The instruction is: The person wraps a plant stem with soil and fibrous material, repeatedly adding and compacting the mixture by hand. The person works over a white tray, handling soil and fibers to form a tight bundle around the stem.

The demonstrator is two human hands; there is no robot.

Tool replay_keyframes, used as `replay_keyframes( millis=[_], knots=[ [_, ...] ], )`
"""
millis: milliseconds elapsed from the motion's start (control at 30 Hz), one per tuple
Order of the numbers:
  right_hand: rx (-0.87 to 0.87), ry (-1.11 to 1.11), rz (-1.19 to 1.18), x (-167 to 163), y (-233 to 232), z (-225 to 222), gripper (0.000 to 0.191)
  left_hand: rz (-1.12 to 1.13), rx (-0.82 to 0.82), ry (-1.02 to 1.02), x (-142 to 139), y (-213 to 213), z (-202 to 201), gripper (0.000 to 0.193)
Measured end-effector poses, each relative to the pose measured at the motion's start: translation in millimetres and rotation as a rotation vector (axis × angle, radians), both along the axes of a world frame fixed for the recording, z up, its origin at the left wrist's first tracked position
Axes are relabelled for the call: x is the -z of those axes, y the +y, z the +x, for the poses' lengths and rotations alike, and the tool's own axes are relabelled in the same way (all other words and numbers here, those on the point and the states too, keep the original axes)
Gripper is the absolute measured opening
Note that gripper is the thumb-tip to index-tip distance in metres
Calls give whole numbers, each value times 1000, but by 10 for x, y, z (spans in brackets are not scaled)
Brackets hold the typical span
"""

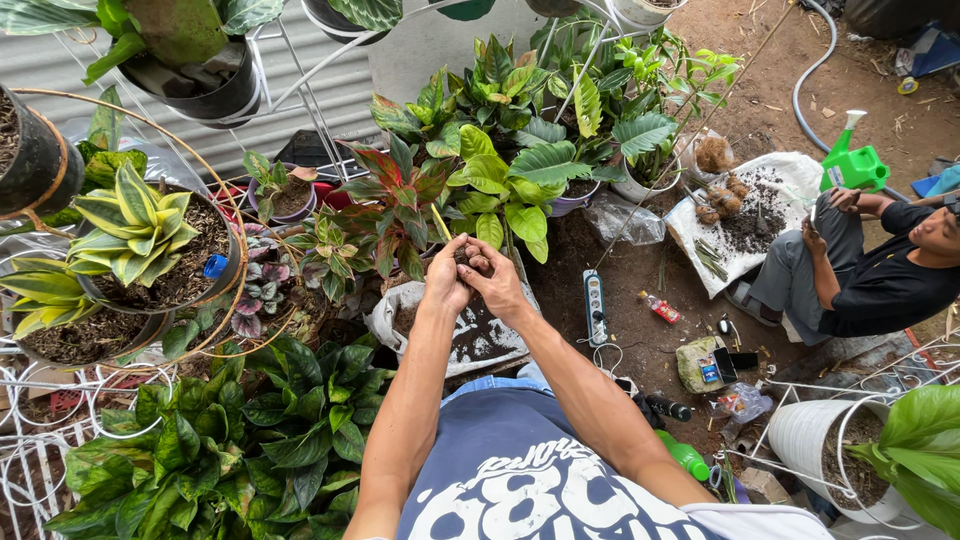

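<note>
My left hand (pixel 447 275) and my right hand (pixel 494 283) meet in front of me, fingers curled around a dark clump of soil (pixel 472 259) held between them. They hover over a white sack of soil (pixel 480 335) lying open on the ground. Just beyond the hands stands a plant with red and green leaves (pixel 400 205) and a green-leaved plant (pixel 505 185).
Potted plants on white wire racks (pixel 150 240) fill the left side. A white power strip (pixel 594 306) lies on the dirt to the right. Another person (pixel 870 265) sits at the right by a white sheet with soil (pixel 755 215) and a green watering can (pixel 853 160).
</note>
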State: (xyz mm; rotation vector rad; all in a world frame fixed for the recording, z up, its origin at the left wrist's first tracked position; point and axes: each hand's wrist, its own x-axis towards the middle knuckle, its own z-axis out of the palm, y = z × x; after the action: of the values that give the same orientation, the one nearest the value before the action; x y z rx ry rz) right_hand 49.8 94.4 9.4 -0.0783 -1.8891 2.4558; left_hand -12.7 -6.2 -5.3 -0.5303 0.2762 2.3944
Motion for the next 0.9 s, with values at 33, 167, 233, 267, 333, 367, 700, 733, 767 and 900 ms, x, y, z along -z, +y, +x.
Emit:
replay_keyframes(
  millis=[33,167,233,267,333,367,700,733,767,900],
  knots=[
    [-23,-51,1,-13,9,4,58,-18,6,12,1,9,5,17],
    [-77,-165,31,-76,48,37,61,-88,16,36,1,-6,33,15],
    [-62,-176,23,-77,45,46,61,-97,26,34,-7,-7,42,14],
    [-46,-183,-3,-64,27,48,60,-90,36,28,-8,-11,47,14],
    [-30,-192,-21,-27,22,49,60,-97,46,22,-6,-3,58,15],
    [-31,-195,-15,-6,24,48,59,-112,46,21,-2,0,64,14],
    [-107,-213,46,-43,93,55,69,-108,28,-8,-5,4,53,14],
    [-109,-211,52,-57,92,54,69,-117,24,7,-11,-5,49,14],
    [-111,-209,60,-65,94,45,69,-124,21,23,-18,-14,38,13],
    [-93,-139,167,-29,88,23,70,-103,15,22,-24,-34,16,15]
  ],
)
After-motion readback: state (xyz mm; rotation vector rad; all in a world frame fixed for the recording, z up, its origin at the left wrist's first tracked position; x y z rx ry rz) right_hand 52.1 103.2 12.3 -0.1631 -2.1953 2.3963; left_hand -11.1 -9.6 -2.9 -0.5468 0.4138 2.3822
